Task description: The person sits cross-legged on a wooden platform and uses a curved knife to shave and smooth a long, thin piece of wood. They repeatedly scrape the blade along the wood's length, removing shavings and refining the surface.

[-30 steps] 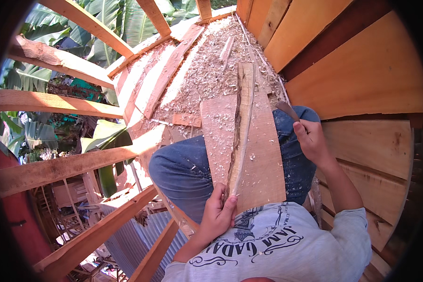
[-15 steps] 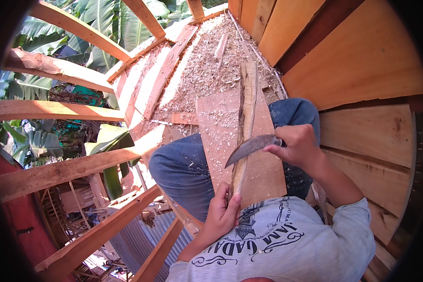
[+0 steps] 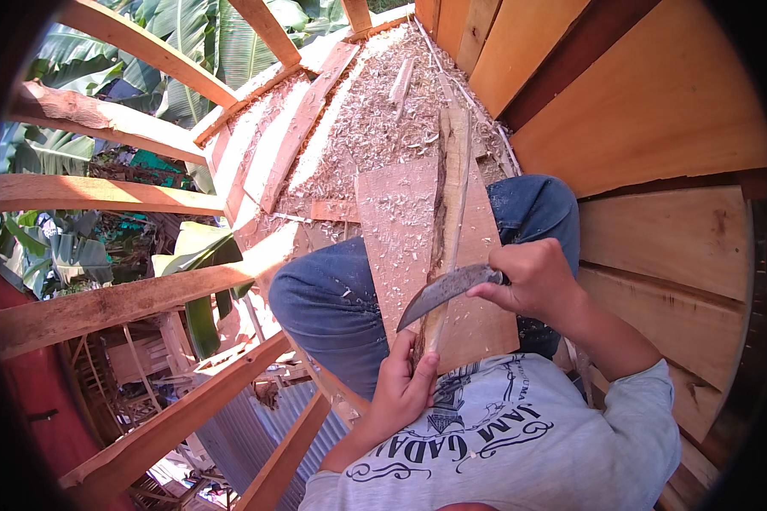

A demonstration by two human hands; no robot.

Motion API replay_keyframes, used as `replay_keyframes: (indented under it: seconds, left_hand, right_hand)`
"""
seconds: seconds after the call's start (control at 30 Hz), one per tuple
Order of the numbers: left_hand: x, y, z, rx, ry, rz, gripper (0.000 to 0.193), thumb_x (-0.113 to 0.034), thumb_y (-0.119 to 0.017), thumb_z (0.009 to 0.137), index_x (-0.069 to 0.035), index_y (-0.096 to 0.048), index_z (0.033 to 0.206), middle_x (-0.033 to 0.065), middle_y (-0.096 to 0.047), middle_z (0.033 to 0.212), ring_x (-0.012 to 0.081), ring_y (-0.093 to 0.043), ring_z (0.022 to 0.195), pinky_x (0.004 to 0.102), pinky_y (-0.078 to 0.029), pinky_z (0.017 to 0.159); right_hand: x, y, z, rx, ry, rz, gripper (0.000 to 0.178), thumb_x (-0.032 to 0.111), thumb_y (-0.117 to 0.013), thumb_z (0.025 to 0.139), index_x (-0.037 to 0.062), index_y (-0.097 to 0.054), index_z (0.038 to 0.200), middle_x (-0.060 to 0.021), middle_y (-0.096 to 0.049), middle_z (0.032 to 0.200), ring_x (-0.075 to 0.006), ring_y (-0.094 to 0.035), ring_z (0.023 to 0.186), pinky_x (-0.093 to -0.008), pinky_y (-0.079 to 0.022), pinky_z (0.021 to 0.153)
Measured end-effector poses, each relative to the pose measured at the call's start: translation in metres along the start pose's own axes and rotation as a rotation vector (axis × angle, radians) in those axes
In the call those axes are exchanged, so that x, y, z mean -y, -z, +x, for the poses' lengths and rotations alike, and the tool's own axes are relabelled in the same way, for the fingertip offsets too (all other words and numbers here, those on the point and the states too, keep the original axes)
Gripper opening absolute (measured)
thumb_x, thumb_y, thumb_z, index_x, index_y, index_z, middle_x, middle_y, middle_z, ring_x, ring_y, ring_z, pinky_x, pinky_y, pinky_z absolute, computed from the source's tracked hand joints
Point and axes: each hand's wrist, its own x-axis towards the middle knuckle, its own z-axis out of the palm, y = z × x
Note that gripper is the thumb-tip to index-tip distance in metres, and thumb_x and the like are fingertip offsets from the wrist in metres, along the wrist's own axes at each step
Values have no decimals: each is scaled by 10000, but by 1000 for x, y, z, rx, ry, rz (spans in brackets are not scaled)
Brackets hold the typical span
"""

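A long, narrow strip of wood with dark bark along its left edge runs away from my body. It lies over a flat board that rests across my lap. My left hand grips the strip's near end, fingers wrapped round it. In my right hand is a large knife with a broad, curved, darkened blade. The blade crosses the strip a little beyond my left hand, its tip pointing left and toward me. My right fingers hide most of the handle.
Wood shavings cover the floor ahead, with a loose plank among them. Wooden rails stand along the left, with banana leaves beyond. A plank wall closes the right side. Corrugated metal sheeting shows below left.
My right hand has drawn the knife along the strip toward me and slightly left, nearer my left hand. My left hand keeps its hold on the strip's end.
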Motion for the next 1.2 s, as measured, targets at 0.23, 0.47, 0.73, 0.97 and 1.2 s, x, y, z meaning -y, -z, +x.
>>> replay_keyframes:
  seconds: [0.23,0.47,0.73,0.97,1.2]
  left_hand:
    - [-6,0,2,-14,-1,59,194,-202,-481,972,-29,-397,942,-6,-494,536,54,-478,425,209,-360,394]
    - [-7,1,6,-24,-18,60,189,-181,-504,959,-30,-393,934,1,-493,527,63,-495,431,218,-369,396]
    - [-4,2,5,-31,10,106,195,-177,-512,955,-18,-399,959,16,-501,538,70,-502,435,226,-382,404]
    - [-7,0,14,-18,24,139,195,-172,-508,957,-6,-404,959,19,-501,543,74,-505,444,227,-374,403]
    - [-8,-2,25,-10,58,111,171,-164,-484,966,-10,-412,987,2,-483,568,54,-457,428,206,-347,391]
  right_hand:
    - [-12,-3,7,-158,-70,46,516,512,-657,785,43,-555,596,-134,-525,513,-304,-573,473,-362,-421,426]
    - [3,-8,4,-83,14,55,524,536,-660,766,73,-539,552,-107,-504,474,-278,-567,452,-345,-426,414]
    - [-19,-7,13,-84,-17,-9,508,529,-655,778,59,-575,601,-112,-529,506,-287,-570,469,-350,-424,428]
    - [-22,-21,2,-113,-66,49,464,490,-663,792,52,-602,653,-118,-531,519,-295,-585,505,-355,-437,458]
    - [-59,-18,14,-149,-128,14,455,459,-672,793,37,-585,647,-136,-517,527,-305,-575,500,-353,-422,452]
